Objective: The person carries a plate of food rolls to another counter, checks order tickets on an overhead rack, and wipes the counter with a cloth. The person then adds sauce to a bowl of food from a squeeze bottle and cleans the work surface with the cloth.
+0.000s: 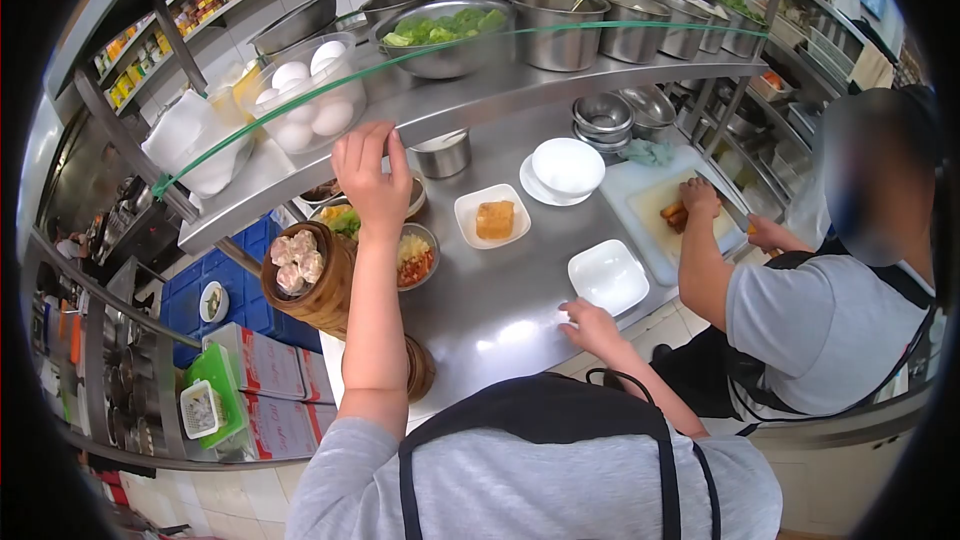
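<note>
My left hand [372, 176] is raised at the front edge of the metal shelf, fingers upward and loosely bent, with nothing visible in it. Below its forearm stand a bamboo steamer [300, 275] holding several dumplings [297, 262] and a bowl of chopped red and pale food [415, 258]. Low on the right, my right hand [592, 328] has its fingers apart beside a white square bowl [608, 277]; whether they touch is unclear. Farther back, a golden-brown block of food [495, 220] sits in another white square dish [470, 202].
Overhead, the shelf [460, 90] carries eggs [315, 105], a bowl of greens [445, 28] and steel pots [560, 35] behind a glass edge. At right, a co-worker's hands [700, 198] work with a knife [722, 198] on a cutting board [640, 185]. White round bowls [567, 165] are stacked nearby.
</note>
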`<state>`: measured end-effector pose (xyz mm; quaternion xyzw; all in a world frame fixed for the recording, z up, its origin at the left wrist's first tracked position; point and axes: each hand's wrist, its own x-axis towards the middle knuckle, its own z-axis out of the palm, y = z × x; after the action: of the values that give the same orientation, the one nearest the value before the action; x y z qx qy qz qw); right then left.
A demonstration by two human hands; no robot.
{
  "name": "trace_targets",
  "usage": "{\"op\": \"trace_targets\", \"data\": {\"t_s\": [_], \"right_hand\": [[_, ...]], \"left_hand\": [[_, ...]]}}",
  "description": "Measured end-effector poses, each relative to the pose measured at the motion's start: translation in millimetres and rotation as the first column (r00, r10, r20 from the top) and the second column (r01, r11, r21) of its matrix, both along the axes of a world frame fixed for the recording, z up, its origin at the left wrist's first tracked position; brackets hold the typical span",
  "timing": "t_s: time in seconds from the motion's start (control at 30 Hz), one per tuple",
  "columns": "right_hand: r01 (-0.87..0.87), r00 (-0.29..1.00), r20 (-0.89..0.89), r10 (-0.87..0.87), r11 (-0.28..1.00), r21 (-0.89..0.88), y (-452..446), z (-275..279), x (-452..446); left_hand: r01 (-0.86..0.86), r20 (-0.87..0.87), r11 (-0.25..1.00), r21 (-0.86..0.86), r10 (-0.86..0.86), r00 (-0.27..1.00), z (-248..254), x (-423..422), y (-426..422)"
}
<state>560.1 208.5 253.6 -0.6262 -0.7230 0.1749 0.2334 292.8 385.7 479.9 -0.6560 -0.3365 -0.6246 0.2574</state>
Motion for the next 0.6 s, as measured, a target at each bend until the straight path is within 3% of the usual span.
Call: {"op": "trace_targets", "data": {"t_s": [0.13,0.47,0.6], "right_hand": [[0.166,0.970,0.181,-0.160,0.986,-0.020,-1,0,17],[0.211,0.929,0.295,-0.224,0.975,0.074,15,-29,24],[0.134,0.948,0.283,-0.143,0.990,0.051,19,-27,12]], "left_hand": [[0.000,0.013,1.000,0.002,0.000,1.000,-1,1,1],[-0.024,0.000,1.000,0.014,0.024,1.000,-2,3,1],[-0.024,-0.011,0.999,0.040,0.024,1.000,-2,3,5]]}}
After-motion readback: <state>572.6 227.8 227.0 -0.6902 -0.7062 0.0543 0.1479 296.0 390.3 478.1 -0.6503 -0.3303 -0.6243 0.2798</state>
